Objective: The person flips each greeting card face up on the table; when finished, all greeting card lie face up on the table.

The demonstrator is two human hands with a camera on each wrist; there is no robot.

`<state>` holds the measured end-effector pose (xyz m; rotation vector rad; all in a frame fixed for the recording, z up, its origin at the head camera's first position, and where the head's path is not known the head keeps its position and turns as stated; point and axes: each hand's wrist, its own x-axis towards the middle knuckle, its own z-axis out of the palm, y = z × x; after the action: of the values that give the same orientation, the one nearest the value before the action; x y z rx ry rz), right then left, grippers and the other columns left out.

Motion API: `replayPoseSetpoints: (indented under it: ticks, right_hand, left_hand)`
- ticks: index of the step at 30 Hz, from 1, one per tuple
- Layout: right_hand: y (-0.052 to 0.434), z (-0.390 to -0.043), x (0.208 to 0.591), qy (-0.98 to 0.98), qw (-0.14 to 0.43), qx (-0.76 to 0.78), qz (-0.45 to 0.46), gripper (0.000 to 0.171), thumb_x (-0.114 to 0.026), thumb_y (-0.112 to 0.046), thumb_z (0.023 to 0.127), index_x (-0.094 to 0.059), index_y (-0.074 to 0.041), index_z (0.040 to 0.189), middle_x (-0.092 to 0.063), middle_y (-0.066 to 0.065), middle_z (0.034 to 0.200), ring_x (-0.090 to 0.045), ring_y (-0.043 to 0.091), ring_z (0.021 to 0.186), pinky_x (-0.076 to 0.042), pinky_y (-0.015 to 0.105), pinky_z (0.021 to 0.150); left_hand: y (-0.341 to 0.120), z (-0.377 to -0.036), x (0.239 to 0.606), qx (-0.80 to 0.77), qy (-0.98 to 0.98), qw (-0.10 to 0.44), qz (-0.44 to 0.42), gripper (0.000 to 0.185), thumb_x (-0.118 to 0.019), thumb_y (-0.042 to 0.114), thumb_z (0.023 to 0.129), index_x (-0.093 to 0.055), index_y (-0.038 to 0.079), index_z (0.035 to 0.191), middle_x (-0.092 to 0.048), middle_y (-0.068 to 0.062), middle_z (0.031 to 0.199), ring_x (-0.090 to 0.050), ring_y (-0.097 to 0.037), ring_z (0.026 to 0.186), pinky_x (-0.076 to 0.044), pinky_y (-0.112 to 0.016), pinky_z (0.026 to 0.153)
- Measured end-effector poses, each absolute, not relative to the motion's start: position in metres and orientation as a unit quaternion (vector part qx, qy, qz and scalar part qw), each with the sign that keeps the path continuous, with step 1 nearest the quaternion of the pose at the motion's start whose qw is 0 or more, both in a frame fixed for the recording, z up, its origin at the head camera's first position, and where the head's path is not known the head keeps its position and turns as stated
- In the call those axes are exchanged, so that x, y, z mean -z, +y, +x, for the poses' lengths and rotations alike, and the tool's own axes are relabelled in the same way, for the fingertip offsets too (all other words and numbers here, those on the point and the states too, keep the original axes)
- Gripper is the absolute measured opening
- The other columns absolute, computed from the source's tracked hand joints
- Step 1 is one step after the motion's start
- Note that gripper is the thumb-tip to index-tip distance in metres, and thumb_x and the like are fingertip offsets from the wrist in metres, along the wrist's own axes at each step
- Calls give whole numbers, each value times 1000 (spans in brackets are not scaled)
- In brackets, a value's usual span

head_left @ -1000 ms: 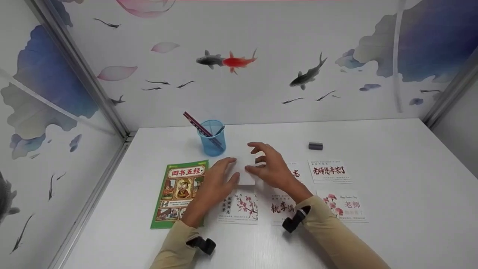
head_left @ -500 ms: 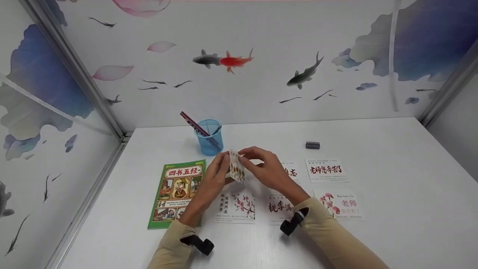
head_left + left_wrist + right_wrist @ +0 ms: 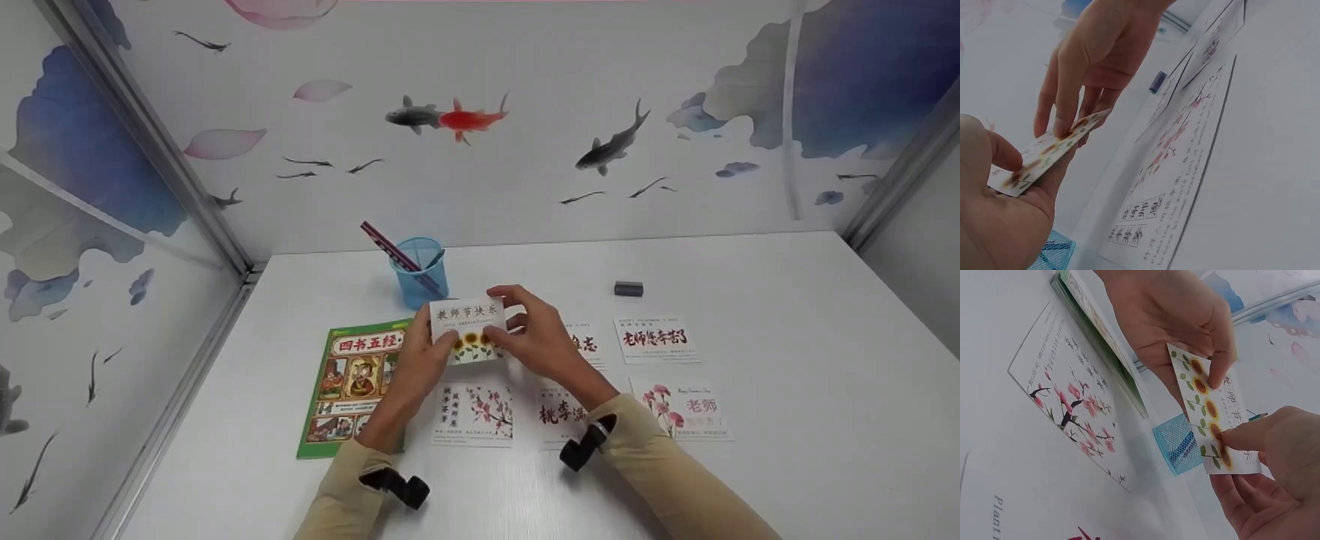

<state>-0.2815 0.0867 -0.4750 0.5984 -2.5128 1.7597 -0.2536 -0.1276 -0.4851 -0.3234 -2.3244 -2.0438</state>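
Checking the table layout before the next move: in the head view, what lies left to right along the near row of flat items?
Green book → plum-blossom card → red-calligraphy card, partly under the right forearm → pink-flower card.

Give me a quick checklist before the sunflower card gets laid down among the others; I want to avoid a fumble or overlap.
1. Left hand pinches the sunflower card: ok.
2. Right hand pinches its other end: ok.
3. Printed side faces up: ok.
4. Card is clear of the table, held above it: ok.
5. Bare spot above the blossom card: cannot tell, hands cover it.
6. Blue pen cup stands apart from the hands: ok.
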Motion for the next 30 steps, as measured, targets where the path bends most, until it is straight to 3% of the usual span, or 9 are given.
replayPoseSetpoints:
  ticks: [6,11,14,20,26,30]
  right_hand:
    - [83,-278,475,-839,23,-520,158,58,-84,-9,95,-62,-17,148,-67,13,130,-77,20,94,-65,33,77]
    - [80,-274,479,-850,21,-491,188,75,-82,-3,94,-51,-19,160,-65,16,141,-77,26,100,-67,37,86]
    - [79,-272,482,-851,25,-485,198,66,-79,2,94,-56,-17,153,-65,17,144,-78,29,101,-67,37,85]
    - [82,-272,486,-870,19,-453,194,30,-75,3,97,-72,-7,125,-70,15,140,-78,31,104,-67,41,86]
    - [82,-272,487,-898,2,-394,198,33,-79,2,93,-76,0,125,-63,25,148,-74,31,103,-65,44,90]
    - [82,-272,487,-908,-8,-371,197,33,-84,-1,91,-77,2,123,-61,28,150,-66,42,128,-57,54,109]
  left_hand:
    - [-134,-256,481,543,-830,91,-85,65,-74,5,99,-48,12,158,-65,-15,145,-72,-30,120,-64,-44,93]
    - [-137,-256,486,456,-878,128,-70,45,-79,4,95,-69,11,138,-68,-14,138,-71,-30,114,-63,-44,91]
    - [-136,-255,487,422,-895,124,-74,43,-82,5,93,-72,10,135,-69,-14,137,-68,-32,120,-59,-48,101]
    - [-133,-251,488,371,-918,99,-98,48,-87,7,90,-73,7,136,-57,-22,157,-53,-44,148,-45,-59,123]
    - [-131,-249,492,346,-925,84,-130,38,-83,4,93,-74,-2,130,-59,-23,157,-53,-44,149,-39,-59,127]
    - [-131,-249,493,324,-934,56,-144,31,-79,7,98,-75,-2,127,-62,-23,152,-57,-44,145,-43,-58,125]
